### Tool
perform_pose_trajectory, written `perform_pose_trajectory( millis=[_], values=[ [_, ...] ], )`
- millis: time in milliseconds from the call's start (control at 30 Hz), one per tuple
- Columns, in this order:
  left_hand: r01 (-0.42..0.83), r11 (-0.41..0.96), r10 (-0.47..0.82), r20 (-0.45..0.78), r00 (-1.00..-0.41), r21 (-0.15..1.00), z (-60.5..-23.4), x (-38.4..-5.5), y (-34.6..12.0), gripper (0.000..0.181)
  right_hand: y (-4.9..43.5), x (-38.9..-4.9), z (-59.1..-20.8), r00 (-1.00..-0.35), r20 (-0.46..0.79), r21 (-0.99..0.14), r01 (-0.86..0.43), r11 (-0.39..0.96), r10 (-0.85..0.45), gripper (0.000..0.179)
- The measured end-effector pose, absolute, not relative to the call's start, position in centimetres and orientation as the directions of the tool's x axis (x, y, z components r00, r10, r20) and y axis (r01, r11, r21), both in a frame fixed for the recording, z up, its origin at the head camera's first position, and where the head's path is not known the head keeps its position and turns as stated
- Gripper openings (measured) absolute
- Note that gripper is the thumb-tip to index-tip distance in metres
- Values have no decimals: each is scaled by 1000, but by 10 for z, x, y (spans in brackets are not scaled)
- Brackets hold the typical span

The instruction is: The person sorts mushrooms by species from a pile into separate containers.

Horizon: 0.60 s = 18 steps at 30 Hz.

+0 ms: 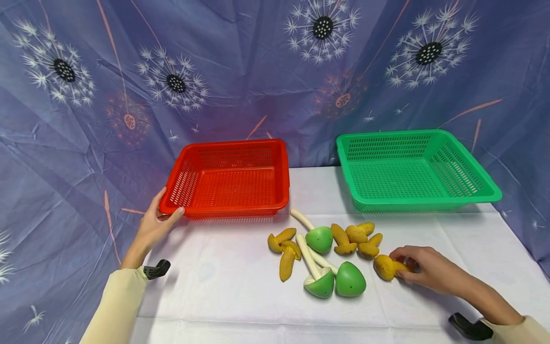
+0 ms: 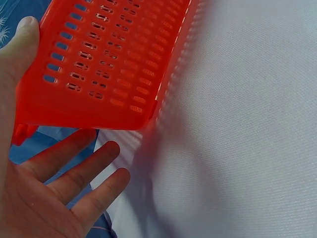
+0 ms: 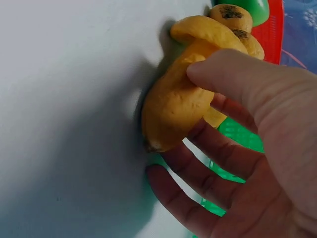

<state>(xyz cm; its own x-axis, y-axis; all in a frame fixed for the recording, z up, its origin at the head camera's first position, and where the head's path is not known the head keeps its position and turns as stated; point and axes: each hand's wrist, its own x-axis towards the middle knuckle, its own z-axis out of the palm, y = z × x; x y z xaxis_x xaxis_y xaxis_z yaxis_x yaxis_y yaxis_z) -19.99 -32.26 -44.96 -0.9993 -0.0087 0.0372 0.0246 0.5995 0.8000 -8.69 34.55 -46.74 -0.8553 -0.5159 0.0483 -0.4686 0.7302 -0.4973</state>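
Observation:
At the left front corner of the red basket (image 1: 234,210), my left hand (image 1: 156,227) touches the rim, thumb along the front and index finger at the side. The left wrist view shows its other fingers (image 2: 84,183) straight and spread below the basket. My right hand (image 1: 434,270) pinches a yellow toy mushroom (image 3: 173,106) by its stem, thumb on top and fingers round the far side. Its rounded cap (image 1: 384,267) points left, close over the white cloth. Just beyond it are more yellow mushrooms (image 1: 368,251), lying in a loose group.
A green basket (image 1: 425,203) stands at the back right. Three green-capped mushrooms (image 1: 350,279) with pale stems lie mid-table. Two yellow mushrooms (image 1: 287,265) lie left of them. A blue dandelion-print cloth (image 1: 258,62) hangs behind the white-covered table (image 1: 223,286).

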Motion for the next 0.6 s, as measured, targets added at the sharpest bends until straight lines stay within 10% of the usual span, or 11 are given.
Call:
perform_pose_trajectory(
  millis=[600],
  values=[
    [-31,428,-4,-32,-999,903,-452,-200,-325,93,345,-123,-372,-797,224,-458,-594,662,-560,38]
  ],
)
